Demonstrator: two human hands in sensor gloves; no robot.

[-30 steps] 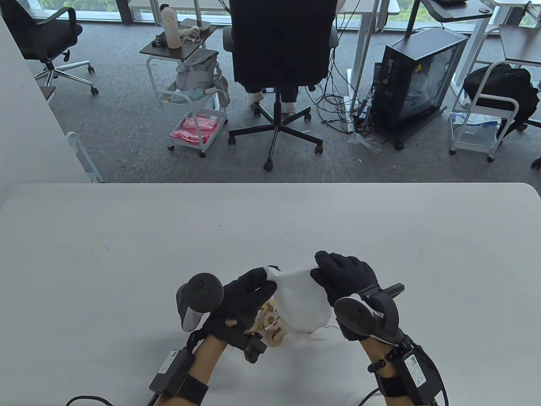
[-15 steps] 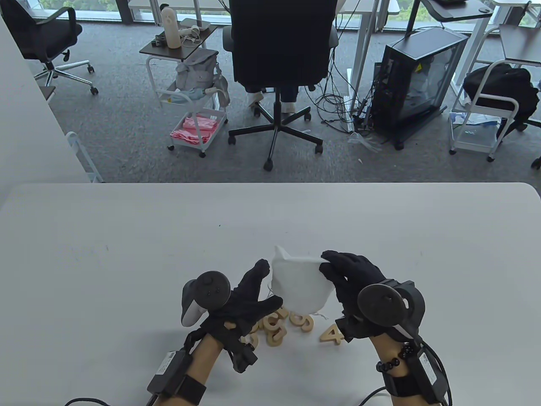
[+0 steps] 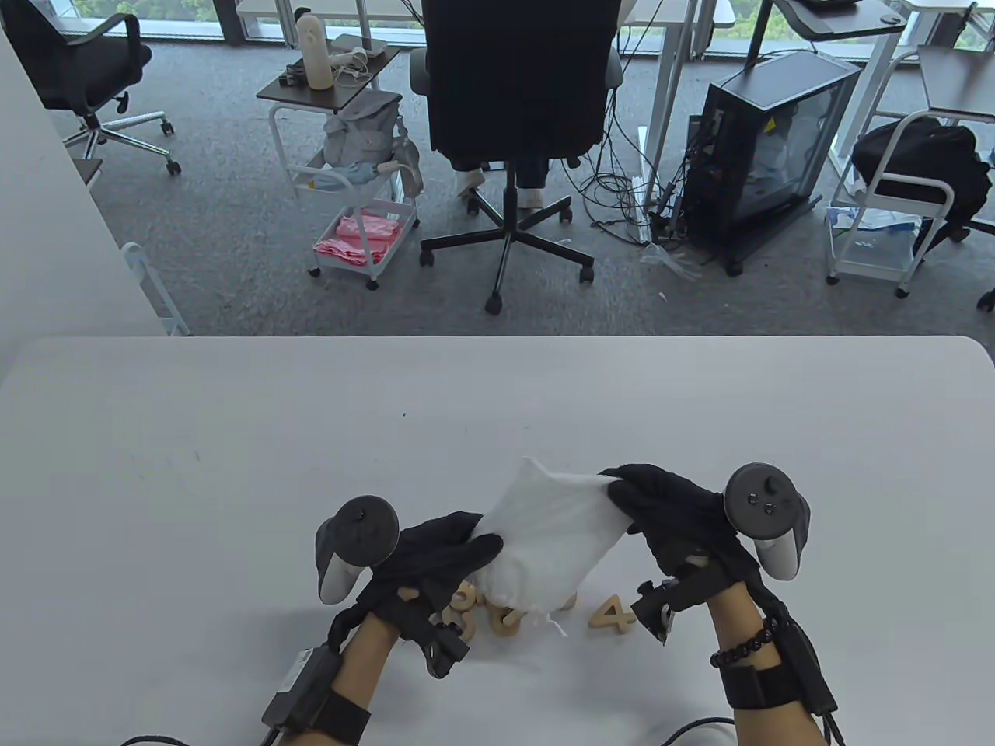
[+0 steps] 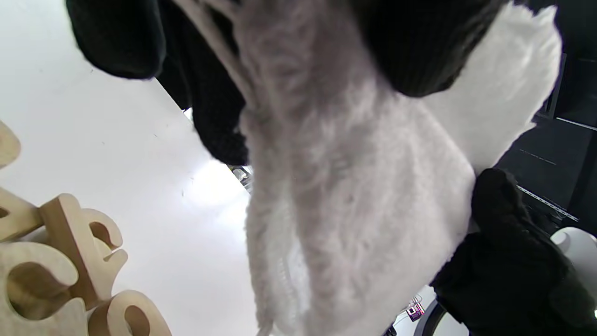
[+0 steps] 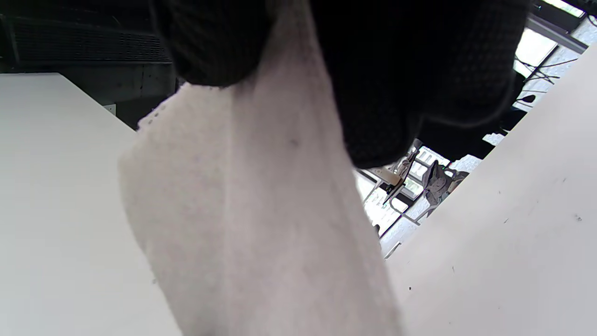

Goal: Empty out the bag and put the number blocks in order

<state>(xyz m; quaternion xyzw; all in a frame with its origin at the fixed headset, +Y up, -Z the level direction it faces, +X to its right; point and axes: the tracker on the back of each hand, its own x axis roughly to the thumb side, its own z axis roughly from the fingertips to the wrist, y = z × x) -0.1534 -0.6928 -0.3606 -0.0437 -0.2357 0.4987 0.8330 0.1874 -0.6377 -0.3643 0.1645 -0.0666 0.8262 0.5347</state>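
In the table view, our left hand (image 3: 435,556) and right hand (image 3: 676,517) each grasp one side of the white bag (image 3: 548,536), held above the tabletop (image 3: 233,466). The number blocks (image 3: 497,614) lie under it, the 4 block (image 3: 612,615) a little apart. If we drop the bag there, it may cover the blocks.

In the left wrist view, the blocks (image 4: 56,270) lie piled; a swinging bag could knock them.

In the right wrist view, fingers (image 5: 396,74) pinch the cloth (image 5: 242,224). We cannot tell if a block remains inside.
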